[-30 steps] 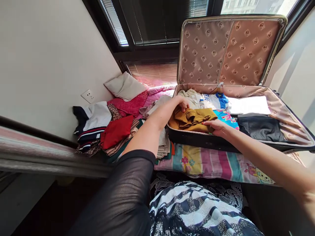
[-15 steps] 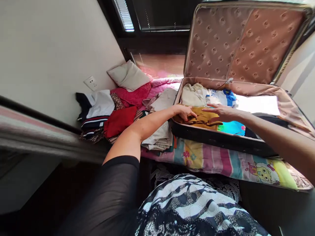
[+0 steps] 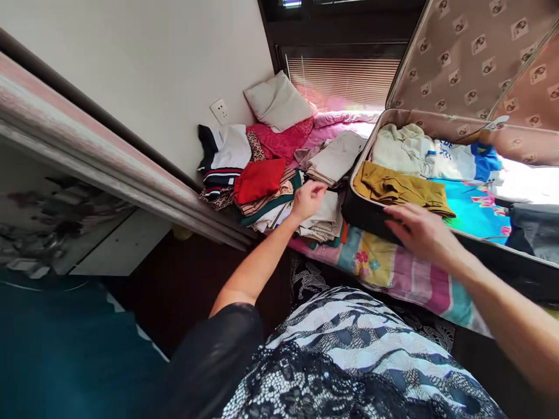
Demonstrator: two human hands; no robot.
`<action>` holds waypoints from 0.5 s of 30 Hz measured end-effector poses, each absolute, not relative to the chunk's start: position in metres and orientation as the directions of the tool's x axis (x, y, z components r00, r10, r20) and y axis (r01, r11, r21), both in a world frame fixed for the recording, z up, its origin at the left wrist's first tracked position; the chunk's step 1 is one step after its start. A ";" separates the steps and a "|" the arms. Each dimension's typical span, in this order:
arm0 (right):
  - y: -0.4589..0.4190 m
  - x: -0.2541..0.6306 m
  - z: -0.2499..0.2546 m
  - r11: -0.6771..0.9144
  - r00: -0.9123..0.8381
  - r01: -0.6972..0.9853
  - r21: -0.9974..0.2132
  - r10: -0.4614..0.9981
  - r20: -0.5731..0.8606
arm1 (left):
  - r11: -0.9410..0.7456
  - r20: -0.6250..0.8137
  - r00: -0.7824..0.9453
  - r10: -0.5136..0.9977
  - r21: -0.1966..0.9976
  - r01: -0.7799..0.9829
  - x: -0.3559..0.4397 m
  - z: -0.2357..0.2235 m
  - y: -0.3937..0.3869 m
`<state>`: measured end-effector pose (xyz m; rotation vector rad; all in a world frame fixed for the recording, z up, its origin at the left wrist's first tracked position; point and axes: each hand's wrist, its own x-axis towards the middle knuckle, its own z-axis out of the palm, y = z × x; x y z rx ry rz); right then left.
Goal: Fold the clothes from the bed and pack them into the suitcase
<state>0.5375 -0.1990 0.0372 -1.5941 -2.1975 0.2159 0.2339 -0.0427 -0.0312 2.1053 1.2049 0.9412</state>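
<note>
My left hand hovers over the folded clothes left of the suitcase, its fingers loosely bent and nothing visible in them. Beneath and beside it lie a pale folded stack and a red folded garment. My right hand, slightly blurred, is over the suitcase's front edge with fingers stretched out and holding nothing. Just beyond it a mustard folded garment lies inside the open suitcase. Next to that are a bright blue flowered garment and a cream garment.
A white pillow leans in the corner by the wall socket. The suitcase lid stands raised at the back right. A striped quilt lies under the suitcase. A long rail runs along the left.
My left hand has left the mustard garment and moved left over the clothes piles. My right hand has drawn back toward the suitcase's front edge. The view has turned left.
</note>
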 end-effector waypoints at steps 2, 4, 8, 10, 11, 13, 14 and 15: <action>-0.212 0.495 0.011 0.330 -0.290 0.801 -0.499 0.944 0.158 | -0.334 0.127 0.329 0.936 0.616 0.713 0.216 -0.062 -0.077; -0.210 0.462 -0.024 0.238 -0.285 0.766 -0.598 0.958 0.015 | -0.307 -0.031 0.362 0.932 0.464 0.831 0.213 -0.087 -0.106; -0.185 0.436 -0.077 0.002 -0.160 0.740 -0.673 0.972 -0.173 | -0.318 -0.177 0.378 0.909 0.294 0.902 0.223 -0.108 -0.128; -0.179 0.438 -0.089 -0.053 -0.130 0.706 -0.706 0.971 -0.203 | -0.296 -0.181 0.345 0.921 0.251 0.922 0.225 -0.105 -0.126; -0.178 0.441 -0.092 -0.079 -0.122 0.687 -0.722 0.968 -0.221 | -0.298 -0.179 0.344 0.922 0.238 0.924 0.223 -0.101 -0.123; -0.178 0.449 -0.097 -0.142 -0.099 0.652 -0.745 0.958 -0.269 | -0.329 -0.173 0.371 0.912 0.232 0.916 0.219 -0.093 -0.117; -0.178 0.452 -0.099 -0.179 -0.079 0.636 -0.750 0.953 -0.294 | -0.345 -0.173 0.388 0.905 0.233 0.909 0.217 -0.090 -0.114; -0.178 0.454 -0.102 -0.215 -0.056 0.620 -0.755 0.947 -0.316 | -0.357 -0.173 0.400 0.900 0.233 0.905 0.214 -0.086 -0.112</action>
